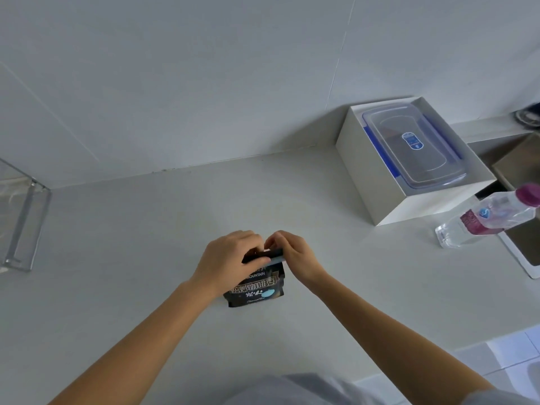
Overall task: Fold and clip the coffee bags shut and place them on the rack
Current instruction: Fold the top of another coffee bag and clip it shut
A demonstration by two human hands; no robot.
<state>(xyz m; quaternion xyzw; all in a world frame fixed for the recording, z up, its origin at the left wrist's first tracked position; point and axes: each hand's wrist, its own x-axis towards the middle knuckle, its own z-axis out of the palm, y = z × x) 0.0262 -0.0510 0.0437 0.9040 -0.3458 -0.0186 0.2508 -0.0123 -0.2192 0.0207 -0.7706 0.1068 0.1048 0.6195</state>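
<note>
The coffee bag (257, 287) lies flat on the white desk (146, 258), near the middle of the view and close to the person, with its printed face up and its bottom edge toward the person. The bag is black with white lettering and a pale blue mark. Along its far end runs a dark bar with a pale blue strip (276, 260) just below it; whether the bar is a clip or the folded bag top cannot be told. The left grip (230, 258) is closed on the far end of the bag, with the thumb laid across the dark bar and the fingers curled over the far side. The right grip (295, 255) is closed on the same end from the opposite side, its fingers curled and pinching the bar's right tip. The two grips touch or nearly touch above the bag. A clear acrylic rack (23, 217) stands at the left edge of the desk, well apart from the bag. At the far right, against the wall, sits an open white box (423, 204) holding a clear lidded container (415, 147) with blue latches. Just beside the box, a water bottle (485, 217) with a purple cap stands at the desk edge next to a steel sink (520, 168).
</note>
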